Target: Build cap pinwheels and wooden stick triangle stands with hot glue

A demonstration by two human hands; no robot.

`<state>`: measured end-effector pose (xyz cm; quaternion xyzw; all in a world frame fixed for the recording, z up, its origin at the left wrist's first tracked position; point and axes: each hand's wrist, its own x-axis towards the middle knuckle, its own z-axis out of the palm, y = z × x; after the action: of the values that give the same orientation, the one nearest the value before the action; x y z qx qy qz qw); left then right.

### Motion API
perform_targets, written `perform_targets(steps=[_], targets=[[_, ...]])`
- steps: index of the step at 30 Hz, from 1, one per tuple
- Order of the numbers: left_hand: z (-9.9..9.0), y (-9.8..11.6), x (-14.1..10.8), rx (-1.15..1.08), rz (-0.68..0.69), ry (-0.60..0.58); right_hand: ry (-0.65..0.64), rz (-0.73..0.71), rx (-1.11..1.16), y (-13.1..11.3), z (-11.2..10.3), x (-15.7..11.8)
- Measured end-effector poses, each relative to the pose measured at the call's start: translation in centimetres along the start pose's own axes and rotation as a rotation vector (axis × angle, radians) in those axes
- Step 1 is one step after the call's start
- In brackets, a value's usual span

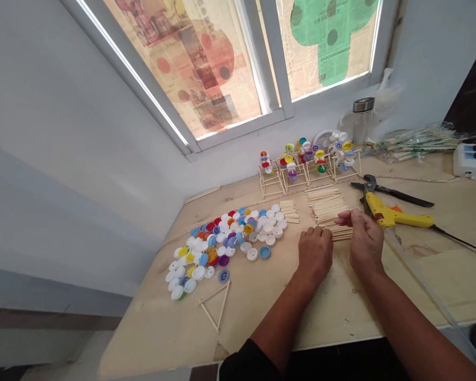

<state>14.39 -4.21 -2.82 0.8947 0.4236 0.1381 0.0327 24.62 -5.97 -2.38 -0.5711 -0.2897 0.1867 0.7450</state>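
Two hands: left hand [315,254] curled, knuckles up, at the near left edge of the wooden sticks [327,206]; right hand [365,241] with fingers bent above their right edge; cannot tell whether either grips anything.
Sticks: laid in rows on the table [269,301], beyond and between the hands.
Bottle caps [223,260]: mixed colours, spread left.
Stick triangle [223,308]: flat, nearer the person.
Glue gun [408,219]: yellow, right of the right hand.
Stick frames [273,184]: row by the wall, bearing caps.

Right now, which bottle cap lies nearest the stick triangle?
The blue cap by the far tip of the triangle; the purple cap behind it and white cap to its left sit farther.
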Motion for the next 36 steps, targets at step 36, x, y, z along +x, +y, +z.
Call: perform_targets(steps=[36], targets=[[-3.5, -2.2, -0.8, -0.183, -0.054, -0.329, -0.099, -0.180, -0.373, -1.3, 0.0, -1.2]])
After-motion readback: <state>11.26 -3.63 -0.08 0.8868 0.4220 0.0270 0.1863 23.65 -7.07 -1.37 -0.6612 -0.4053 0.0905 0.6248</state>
